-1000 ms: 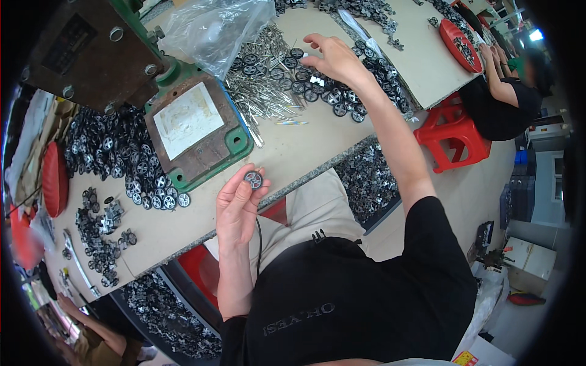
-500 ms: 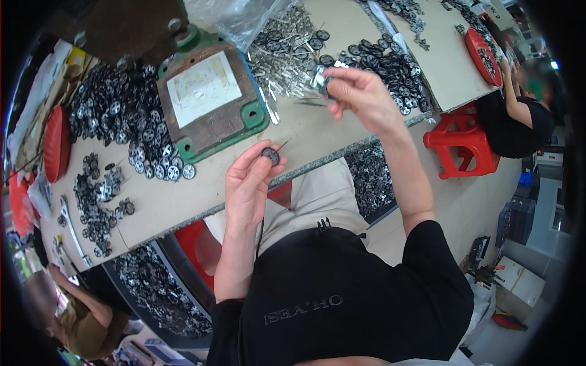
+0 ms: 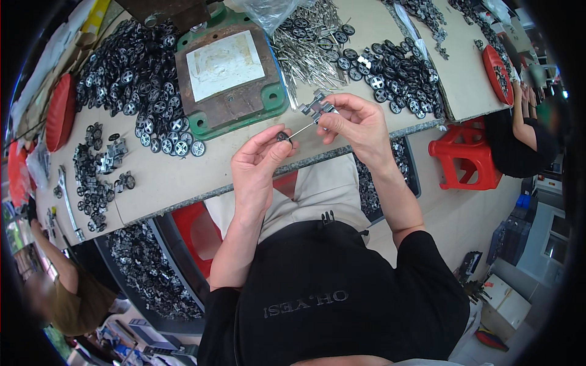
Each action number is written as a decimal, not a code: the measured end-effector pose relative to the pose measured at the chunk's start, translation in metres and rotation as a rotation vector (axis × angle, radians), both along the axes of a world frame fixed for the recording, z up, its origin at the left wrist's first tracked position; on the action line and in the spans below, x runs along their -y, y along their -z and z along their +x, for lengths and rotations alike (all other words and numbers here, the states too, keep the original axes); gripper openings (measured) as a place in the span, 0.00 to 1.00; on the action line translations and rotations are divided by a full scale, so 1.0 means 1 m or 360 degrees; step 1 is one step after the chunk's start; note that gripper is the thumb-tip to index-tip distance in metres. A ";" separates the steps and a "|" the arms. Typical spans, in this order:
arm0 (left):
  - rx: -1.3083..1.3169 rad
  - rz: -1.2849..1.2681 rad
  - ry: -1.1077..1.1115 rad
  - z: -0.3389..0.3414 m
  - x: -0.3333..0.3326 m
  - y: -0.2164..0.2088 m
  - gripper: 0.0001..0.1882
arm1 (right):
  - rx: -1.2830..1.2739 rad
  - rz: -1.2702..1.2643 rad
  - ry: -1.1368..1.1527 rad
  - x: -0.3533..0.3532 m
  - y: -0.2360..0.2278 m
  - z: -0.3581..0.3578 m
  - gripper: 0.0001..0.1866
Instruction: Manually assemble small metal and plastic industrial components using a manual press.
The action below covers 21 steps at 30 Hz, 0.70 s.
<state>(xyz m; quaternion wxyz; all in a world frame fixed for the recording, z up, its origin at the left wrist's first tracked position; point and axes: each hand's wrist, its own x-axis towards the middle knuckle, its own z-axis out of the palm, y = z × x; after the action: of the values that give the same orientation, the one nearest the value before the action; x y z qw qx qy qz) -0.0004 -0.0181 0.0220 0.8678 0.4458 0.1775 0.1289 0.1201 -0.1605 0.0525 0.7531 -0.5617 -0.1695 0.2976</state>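
Observation:
My left hand point(image 3: 261, 160) pinches a small black toy wheel point(image 3: 284, 136) between thumb and fingertips. A thin metal axle point(image 3: 302, 130) sticks out of the wheel toward my right hand point(image 3: 357, 125). That hand is closed on a small grey plastic bracket-like part point(image 3: 317, 108), and the axle's far end meets the part's lower edge; whether it has entered a hole I cannot make out. Both hands are above the table's front edge. Just beyond them lies a heap of loose metal axles point(image 3: 308, 58).
A green-framed press base point(image 3: 235, 73) stands on the table point(image 3: 165, 183). Black wheels point(image 3: 125, 67) are heaped left of it, more wheels point(image 3: 397, 79) to the right. Assembled parts point(image 3: 91, 177) and a wrench point(image 3: 68, 204) lie at left. Co-workers sit at both sides; a red stool point(image 3: 464, 155) stands right.
My right hand has come down and left with the grey part, bringing it to the axle. The left hand has shifted slightly right, and the axle now points at the part.

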 end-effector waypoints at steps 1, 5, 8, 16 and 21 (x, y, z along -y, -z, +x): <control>0.0002 0.0000 -0.0002 0.000 0.000 0.001 0.15 | 0.0053 -0.0029 0.0032 0.000 0.001 -0.001 0.14; 0.0027 0.0053 -0.0047 0.001 0.001 0.001 0.15 | 0.0261 -0.0188 0.0173 -0.004 0.001 -0.006 0.14; 0.0058 0.0119 -0.0095 0.000 0.003 -0.001 0.15 | -0.0007 -0.0156 0.0069 -0.001 0.003 -0.002 0.13; 0.0069 0.0173 -0.0152 -0.002 0.005 -0.001 0.15 | 0.0064 -0.0088 0.0110 -0.003 0.007 -0.007 0.14; 0.0061 0.0102 -0.0148 -0.002 0.006 0.002 0.16 | 0.0126 -0.0053 0.0090 -0.002 0.008 -0.008 0.14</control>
<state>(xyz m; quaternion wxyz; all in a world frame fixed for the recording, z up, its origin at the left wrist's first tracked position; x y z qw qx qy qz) -0.0022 -0.0236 0.0200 0.8494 0.4620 0.1772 0.1834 0.1124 -0.1586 0.0448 0.7444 -0.5902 -0.1783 0.2565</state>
